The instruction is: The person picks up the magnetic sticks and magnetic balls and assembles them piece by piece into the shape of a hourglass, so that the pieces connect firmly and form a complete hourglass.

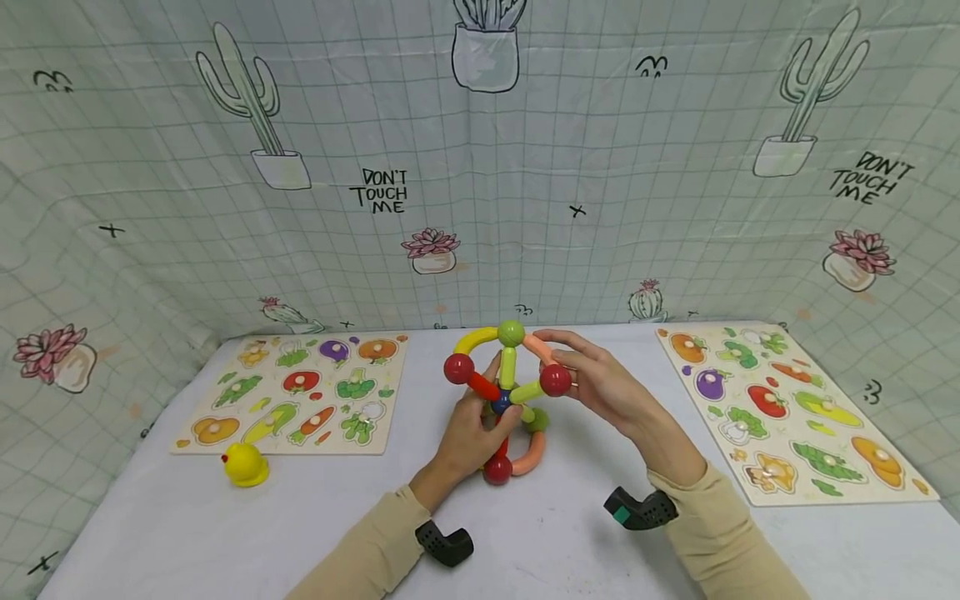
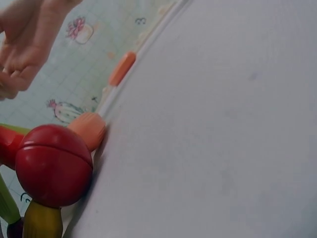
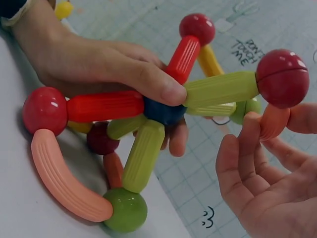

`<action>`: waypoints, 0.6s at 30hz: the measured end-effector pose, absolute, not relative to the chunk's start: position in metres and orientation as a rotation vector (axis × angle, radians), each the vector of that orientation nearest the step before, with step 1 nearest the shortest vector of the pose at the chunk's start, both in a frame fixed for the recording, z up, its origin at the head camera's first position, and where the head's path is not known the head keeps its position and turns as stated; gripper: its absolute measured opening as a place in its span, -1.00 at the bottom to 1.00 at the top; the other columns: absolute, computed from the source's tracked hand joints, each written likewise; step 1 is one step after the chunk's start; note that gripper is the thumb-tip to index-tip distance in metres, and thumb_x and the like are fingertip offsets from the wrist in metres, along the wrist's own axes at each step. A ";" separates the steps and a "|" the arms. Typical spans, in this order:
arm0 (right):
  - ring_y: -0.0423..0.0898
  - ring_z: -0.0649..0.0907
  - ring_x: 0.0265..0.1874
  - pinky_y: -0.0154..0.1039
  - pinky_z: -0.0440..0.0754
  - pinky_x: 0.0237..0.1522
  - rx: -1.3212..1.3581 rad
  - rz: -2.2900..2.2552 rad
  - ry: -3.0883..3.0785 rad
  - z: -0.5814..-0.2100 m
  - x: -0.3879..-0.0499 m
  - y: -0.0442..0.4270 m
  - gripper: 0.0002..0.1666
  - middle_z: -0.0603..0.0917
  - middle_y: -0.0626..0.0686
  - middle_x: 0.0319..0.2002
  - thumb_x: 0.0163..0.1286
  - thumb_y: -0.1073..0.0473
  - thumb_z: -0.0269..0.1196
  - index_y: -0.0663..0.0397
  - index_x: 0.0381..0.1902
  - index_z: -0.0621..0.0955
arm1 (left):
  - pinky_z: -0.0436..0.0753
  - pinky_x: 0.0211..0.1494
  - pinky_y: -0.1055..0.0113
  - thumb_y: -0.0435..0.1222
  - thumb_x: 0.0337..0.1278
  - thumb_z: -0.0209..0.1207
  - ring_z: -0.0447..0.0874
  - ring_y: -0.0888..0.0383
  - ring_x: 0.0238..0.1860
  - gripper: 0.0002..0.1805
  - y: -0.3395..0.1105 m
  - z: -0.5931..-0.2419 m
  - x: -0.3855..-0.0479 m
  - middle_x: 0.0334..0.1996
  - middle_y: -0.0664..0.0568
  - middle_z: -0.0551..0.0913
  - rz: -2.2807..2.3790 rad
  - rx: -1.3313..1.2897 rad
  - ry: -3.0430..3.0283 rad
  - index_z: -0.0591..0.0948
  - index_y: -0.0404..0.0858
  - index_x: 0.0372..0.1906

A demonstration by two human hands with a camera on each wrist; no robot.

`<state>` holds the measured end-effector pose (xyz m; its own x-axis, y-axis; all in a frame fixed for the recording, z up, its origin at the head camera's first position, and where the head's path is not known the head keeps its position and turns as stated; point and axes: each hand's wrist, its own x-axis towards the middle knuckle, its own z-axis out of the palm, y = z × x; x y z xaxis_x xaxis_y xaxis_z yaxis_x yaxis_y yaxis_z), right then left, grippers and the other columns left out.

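Observation:
My left hand (image 1: 467, 435) grips a magnetic ball-and-stick model at its middle, the thumb over the blue ball (image 3: 163, 111). Straight red and green sticks (image 3: 143, 156) reach out from that hub to red and green balls. At the model's upper right, my right hand (image 1: 609, 385) pinches a curved orange stick (image 3: 275, 121) between thumb and fingers. That stick runs from the top green ball (image 1: 512, 333) to a red ball (image 1: 556, 380). A yellow curved stick (image 1: 476, 338) spans the upper left. Low down, a red ball (image 2: 53, 165) is close to the table.
A yellow toy duck (image 1: 245, 465) stands at the left, by a vegetable puzzle board (image 1: 277, 444). A second puzzle board (image 1: 810, 492) lies at the right. Behind the white table (image 1: 547, 550) hangs a grid-patterned cloth (image 1: 585, 150).

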<state>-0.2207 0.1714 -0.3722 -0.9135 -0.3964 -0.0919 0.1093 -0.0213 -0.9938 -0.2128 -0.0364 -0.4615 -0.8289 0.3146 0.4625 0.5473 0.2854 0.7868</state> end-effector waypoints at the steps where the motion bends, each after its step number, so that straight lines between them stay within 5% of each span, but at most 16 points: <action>1: -0.09 0.49 -0.02 -0.20 0.51 0.05 -0.295 -1.995 1.916 -0.373 -0.221 0.172 -0.47 0.32 0.06 0.19 0.48 0.04 -0.04 -0.03 0.36 0.27 | 0.57 0.04 0.25 -0.23 0.20 0.16 0.52 0.15 -0.02 -0.19 -0.036 -0.461 -0.212 0.03 -0.07 0.58 -1.564 -0.796 -2.339 0.05 -0.11 0.48; 7: -0.09 0.49 -0.03 -0.17 0.47 0.08 -0.293 -1.973 1.941 -0.374 -0.221 0.171 -0.47 0.43 0.08 -0.01 0.49 0.04 -0.09 -0.06 0.38 0.26 | 0.49 0.21 0.13 -0.21 0.23 0.16 0.55 0.09 0.10 -0.17 -0.033 -0.461 -0.208 0.12 -0.09 0.57 -1.603 -0.776 -2.348 -0.02 -0.04 0.50; 18: 0.03 0.40 0.12 -0.23 0.52 0.04 -0.319 -2.017 1.987 -0.374 -0.218 0.161 -0.45 0.32 0.08 0.24 0.49 -0.06 -0.04 -0.01 0.36 0.30 | 0.40 0.31 0.09 -0.19 0.23 0.16 0.49 0.15 0.07 -0.24 -0.029 -0.462 -0.208 0.04 -0.07 0.53 -1.710 -0.737 -2.330 0.09 -0.16 0.46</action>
